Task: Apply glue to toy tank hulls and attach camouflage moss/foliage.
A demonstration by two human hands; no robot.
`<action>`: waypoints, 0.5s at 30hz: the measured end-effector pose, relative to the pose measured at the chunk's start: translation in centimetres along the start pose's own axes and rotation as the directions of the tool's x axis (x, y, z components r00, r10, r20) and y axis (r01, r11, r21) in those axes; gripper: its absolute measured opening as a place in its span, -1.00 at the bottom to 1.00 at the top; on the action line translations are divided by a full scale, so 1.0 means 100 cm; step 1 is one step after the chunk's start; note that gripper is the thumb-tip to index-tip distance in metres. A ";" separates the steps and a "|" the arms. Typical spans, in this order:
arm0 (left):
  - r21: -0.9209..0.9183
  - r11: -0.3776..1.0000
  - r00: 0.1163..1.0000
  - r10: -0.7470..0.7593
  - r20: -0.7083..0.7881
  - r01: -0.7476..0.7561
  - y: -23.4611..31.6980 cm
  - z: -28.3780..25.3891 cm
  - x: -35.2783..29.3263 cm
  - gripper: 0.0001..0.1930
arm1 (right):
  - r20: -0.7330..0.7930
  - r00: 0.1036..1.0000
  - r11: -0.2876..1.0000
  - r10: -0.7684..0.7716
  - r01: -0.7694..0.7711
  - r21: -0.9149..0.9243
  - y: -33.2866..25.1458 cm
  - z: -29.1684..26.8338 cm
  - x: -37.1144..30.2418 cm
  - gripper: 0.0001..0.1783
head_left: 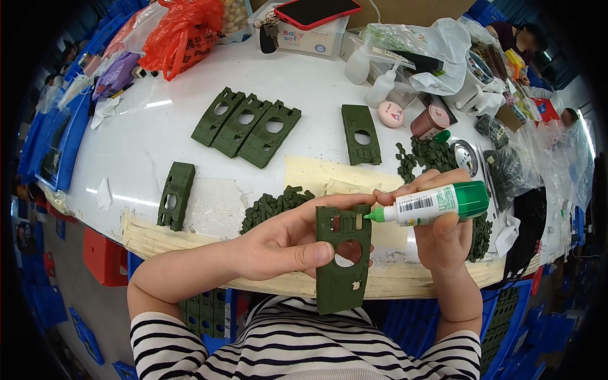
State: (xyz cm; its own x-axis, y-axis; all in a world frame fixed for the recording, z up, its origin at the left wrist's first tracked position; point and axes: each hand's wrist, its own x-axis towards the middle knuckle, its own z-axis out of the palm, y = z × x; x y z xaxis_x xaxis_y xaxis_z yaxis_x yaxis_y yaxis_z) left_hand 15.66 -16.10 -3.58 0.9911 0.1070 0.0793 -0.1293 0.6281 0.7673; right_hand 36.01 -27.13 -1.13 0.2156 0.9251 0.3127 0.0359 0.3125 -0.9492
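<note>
My left hand (pixel 294 244) grips a dark green plastic model hull (pixel 339 278) by its left side, thumb on the face and fingers behind. The hull stands upright and has a large round hole. My right hand (pixel 437 237) is closed round a glue bottle (pixel 437 202) with a white body and a green base. Its light green nozzle tip points left and meets the hull's upper right corner, or comes very close. Beyond my left hand lies a heap of small green parts (pixel 275 206); another pile of green parts (pixel 430 155) lies past my right hand.
Three matching hulls (pixel 247 123) overlap at the back; single hulls lie at the left (pixel 176 195) and back right (pixel 361 134). Squeeze bottles (pixel 382 87), a pink round container (pixel 391 114) and a brown jar (pixel 430 121) stand at the right. Blue crates (pixel 60 145) line the left edge.
</note>
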 end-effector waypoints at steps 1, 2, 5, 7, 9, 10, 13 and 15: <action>-0.003 1.000 1.000 -0.002 -0.003 0.002 0.000 0.000 0.000 -0.34 | 0.001 1.000 1.000 -0.003 0.003 -0.003 0.001 -0.001 0.000 -0.44; -0.005 1.000 1.000 -0.004 -0.006 0.004 0.001 0.001 0.000 -0.34 | 0.002 1.000 1.000 -0.006 0.006 -0.006 0.002 -0.001 0.000 -0.44; -0.006 1.000 1.000 0.019 -0.007 -0.019 -0.001 0.001 0.001 -0.34 | 0.000 1.000 1.000 -0.002 0.002 0.011 0.000 0.000 0.001 -0.44; -0.012 1.000 1.000 0.010 -0.008 -0.010 -0.002 0.000 0.000 -0.34 | -0.002 1.000 0.999 0.008 -0.008 0.031 0.001 0.001 0.001 -0.44; -0.025 0.999 0.999 -0.035 -0.007 0.035 -0.001 -0.002 -0.002 -0.34 | -0.008 1.000 0.999 0.015 -0.015 0.048 0.000 0.002 0.001 -0.44; -0.016 1.000 1.000 -0.022 -0.008 0.022 -0.002 -0.002 -0.001 -0.34 | -0.012 1.000 0.998 0.018 -0.017 0.056 0.000 0.002 0.001 -0.44; 0.016 1.000 1.000 -0.007 -0.025 0.008 -0.003 -0.002 0.000 -0.29 | -0.015 1.000 0.997 0.022 -0.021 0.069 0.000 0.003 0.001 -0.44; 0.044 0.999 0.998 -0.030 -0.055 0.032 0.001 0.001 0.000 -0.19 | -0.013 1.000 0.998 0.028 -0.027 0.064 -0.001 0.002 0.001 -0.43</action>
State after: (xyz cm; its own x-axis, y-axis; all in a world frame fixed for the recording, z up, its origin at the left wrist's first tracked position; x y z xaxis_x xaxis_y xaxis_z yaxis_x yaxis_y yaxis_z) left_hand 15.67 -16.17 -3.43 0.9912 0.1303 0.0219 -0.0960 0.5966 0.7968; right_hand 35.82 -27.01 -1.02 0.2288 0.9305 0.2859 -0.0320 0.3007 -0.9532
